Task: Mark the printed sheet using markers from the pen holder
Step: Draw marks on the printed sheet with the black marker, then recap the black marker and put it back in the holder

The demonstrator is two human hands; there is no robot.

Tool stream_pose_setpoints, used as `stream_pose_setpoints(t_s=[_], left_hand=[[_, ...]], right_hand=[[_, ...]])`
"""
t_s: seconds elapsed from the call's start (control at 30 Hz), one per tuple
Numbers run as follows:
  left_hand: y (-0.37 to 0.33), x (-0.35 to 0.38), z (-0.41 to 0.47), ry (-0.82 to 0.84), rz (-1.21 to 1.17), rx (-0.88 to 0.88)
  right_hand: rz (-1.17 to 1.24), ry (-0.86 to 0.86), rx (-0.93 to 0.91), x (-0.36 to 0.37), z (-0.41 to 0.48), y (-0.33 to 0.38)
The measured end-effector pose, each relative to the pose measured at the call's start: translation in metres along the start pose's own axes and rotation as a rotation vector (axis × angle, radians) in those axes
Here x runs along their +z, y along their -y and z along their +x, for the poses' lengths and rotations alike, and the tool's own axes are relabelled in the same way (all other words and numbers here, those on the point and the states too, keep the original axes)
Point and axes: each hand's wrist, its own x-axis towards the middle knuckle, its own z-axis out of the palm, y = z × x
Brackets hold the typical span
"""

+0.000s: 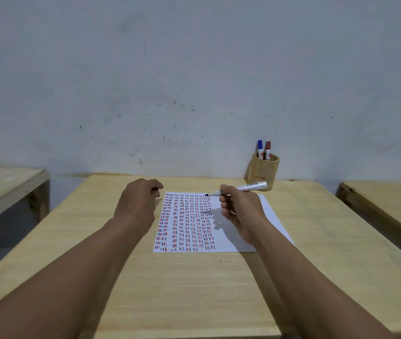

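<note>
Printed sheet (219,223) lies flat on the worktop (194,289), directly ahead of me, its long axis running away from my body. Columns of short red and dark dashes fill its left and middle portions; the right strip is blank.

My right hand (241,211) grasps an uncapped marker (241,188) in a writing grip. The marker's long axis runs nearly crosswise: its dark tip points left, over the far edge of the sheet at the top of the last marked column, and its tail points right toward the pen holder (264,171). I cannot tell whether the tip touches the paper.

My left hand (140,204) is loosely curled at the sheet's far-left corner. It may enclose a small dark object, possibly the cap; this is not clear.

The pen holder stands at the far right of the worktop, beyond the sheet, with a blue marker (259,148) and a red marker (267,149) upright in it.

Judgement: the right hand is nearer the blank strip, so the next marks lie rightward of the tip and then toward me.
</note>
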Motion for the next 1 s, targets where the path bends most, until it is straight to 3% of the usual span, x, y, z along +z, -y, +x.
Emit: stream_pose_setpoints(t_s=[0.17,0.37,0.67,1.0], left_hand=[[-0.049,-0.003,-0.004,-0.019,-0.353,-0.051],[-0.085,0.0,-0.012,0.077,-0.615,-0.121],[-0.106,-0.004,-0.019,0.17,-0.695,-0.158],[-0.115,-0.012,-0.022,0.124,-0.785,-0.148]], right_hand=[[0.189,0.007,0.026,0.008,-0.009,0.01],[0.181,0.029,-0.063,0.008,-0.015,0.023],[0.068,0.063,-0.104,-0.001,-0.024,0.029],[0.177,0.058,-0.068,0.006,-0.026,0.03]])
